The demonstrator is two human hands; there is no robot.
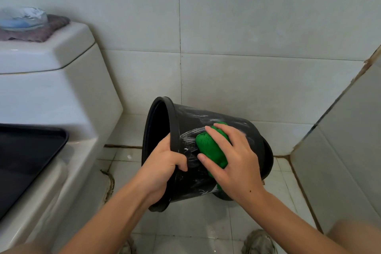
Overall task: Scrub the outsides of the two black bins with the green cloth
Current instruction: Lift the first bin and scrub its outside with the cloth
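Observation:
A round black bin (231,128) lies tipped on its side above the floor, mouth facing left, its outer wall streaked with white suds. My left hand (165,163) grips the bin's rim, fingers curled over the edge. My right hand (233,159) presses a bunched green cloth (210,146) against the bin's side, fingers wrapped over the cloth. A second dark round shape (223,196) shows just under the bin, mostly hidden by my right wrist.
A white toilet (61,93) with a black seat lid (26,161) fills the left. On its tank sit a folded towel (49,29) and a pale bowl (22,18). Tiled walls stand behind and at right. My shoes (257,241) show at the bottom.

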